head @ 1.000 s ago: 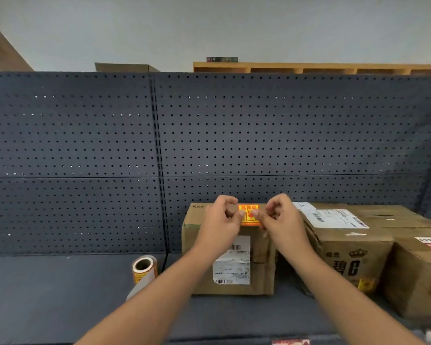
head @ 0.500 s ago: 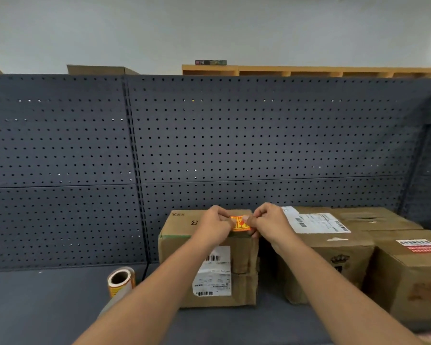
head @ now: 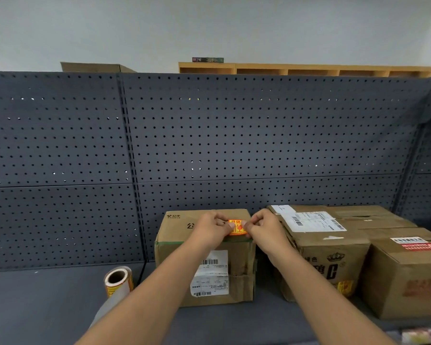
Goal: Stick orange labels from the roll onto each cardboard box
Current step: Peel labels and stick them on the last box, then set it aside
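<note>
Each hand, left hand point(head: 210, 229) and right hand point(head: 264, 229), pinches one edge of the orange label point(head: 235, 227) (likely to keep it flat) at the leftmost cardboard box point(head: 184, 250) top's front edge.

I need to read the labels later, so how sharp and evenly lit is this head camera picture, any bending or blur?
Head view: soft, even light, no glare; the pegboard top edge bows from wide-angle distortion; print on the orange label, pinched between left hand and right hand, is too soft to read; the bottom right corner is smeared.
</note>
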